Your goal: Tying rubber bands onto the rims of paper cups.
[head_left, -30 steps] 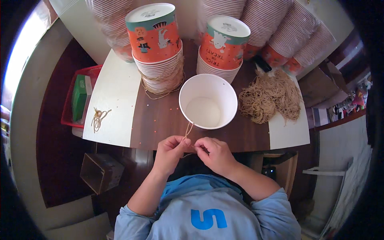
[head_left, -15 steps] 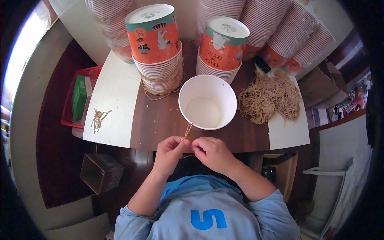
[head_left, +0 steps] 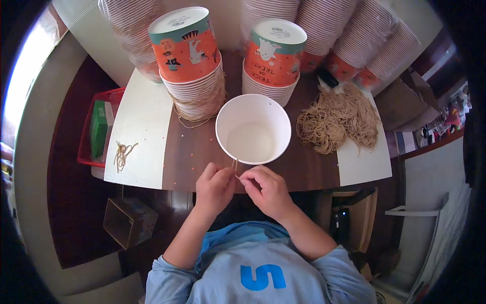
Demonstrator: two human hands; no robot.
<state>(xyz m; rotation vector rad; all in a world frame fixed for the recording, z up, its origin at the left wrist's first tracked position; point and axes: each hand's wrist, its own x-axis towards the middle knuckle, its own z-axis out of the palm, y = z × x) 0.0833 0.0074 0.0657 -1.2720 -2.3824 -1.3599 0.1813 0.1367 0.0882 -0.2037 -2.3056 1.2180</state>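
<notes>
A white paper bucket stands open on the dark wooden table, right in front of me. A thin tan string runs from its near rim down to my hands. My left hand and my right hand are close together at the table's near edge, both pinching that string between their fingertips.
Two stacks of orange printed buckets stand behind the white one, the left stack wound with string. A heap of tan strings lies at the right, a small bundle on the pale sheet at the left, beside a red tray.
My hands have stayed at the bucket's near rim. The fingers have shifted slightly on the string; the bucket has not moved.
</notes>
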